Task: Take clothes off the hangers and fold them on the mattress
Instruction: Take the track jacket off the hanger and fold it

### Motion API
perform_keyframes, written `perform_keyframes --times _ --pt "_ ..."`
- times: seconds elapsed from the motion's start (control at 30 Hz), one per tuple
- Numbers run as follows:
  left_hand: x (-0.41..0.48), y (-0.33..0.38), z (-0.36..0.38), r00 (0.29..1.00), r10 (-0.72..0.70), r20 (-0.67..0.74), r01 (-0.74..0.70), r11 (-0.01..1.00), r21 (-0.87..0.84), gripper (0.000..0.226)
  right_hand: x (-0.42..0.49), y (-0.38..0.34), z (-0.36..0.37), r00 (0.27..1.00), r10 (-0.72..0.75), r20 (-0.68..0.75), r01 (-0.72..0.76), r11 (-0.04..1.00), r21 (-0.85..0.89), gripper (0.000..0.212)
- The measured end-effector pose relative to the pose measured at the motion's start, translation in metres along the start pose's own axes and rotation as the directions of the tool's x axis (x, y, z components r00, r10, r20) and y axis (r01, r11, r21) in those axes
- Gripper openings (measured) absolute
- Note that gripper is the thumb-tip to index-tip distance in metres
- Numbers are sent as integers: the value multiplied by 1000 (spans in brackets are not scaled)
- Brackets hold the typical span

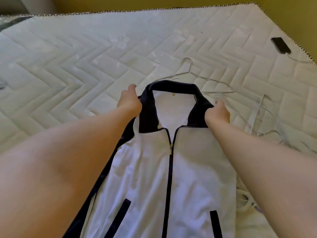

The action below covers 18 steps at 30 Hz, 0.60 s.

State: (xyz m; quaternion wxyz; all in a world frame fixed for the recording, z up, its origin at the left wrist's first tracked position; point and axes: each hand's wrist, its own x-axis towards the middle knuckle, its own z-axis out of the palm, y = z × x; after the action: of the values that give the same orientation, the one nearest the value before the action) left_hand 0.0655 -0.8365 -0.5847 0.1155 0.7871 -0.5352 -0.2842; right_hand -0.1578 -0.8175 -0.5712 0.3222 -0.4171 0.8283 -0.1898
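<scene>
Hands grip the jacket at its shoulders. We see the left hand (pixel 129 102) curled round the fabric just beside the left end of the navy collar (pixel 171 85), and the right hand (pixel 217 112) closed on the fabric at the collar's right end.

The white zip-up jacket (pixel 192 169) lies front up on the mattress (pixel 68 66). Its collar points toward the far edge and its hem runs off the bottom of the view. The collar stands raised between the two hands. The zipper (pixel 171 148) is done up to just below the collar, with its pull lying on the chest. Two navy pocket slits (pixel 120 215) sit low on the front.

Just beyond the collar, a thin pale wire hanger (pixel 193 74) lies flat on the quilting with its hook toward the far edge. Its lower bar meets the collar or passes just behind it; we cannot tell which.

To the right of the right hand, more pale hangers (pixel 260 115) lie in a loose heap near the mattress's right edge. Near the far right corner rests a dark phone (pixel 280 45), with a white cable (pixel 300 60) trailing from it toward the right edge.
</scene>
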Motion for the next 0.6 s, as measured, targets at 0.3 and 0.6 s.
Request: perform_keyframes --times 0.3,0.6 --pt "-5 -54 29 986 -55 155 50 998 33 44 -33 12 68 940 16 340 13 996 -83 46" --pt "-78 -148 16 981 -108 158 113 993 -21 39 -128 13 127 862 18 507 42 993 -107 43"
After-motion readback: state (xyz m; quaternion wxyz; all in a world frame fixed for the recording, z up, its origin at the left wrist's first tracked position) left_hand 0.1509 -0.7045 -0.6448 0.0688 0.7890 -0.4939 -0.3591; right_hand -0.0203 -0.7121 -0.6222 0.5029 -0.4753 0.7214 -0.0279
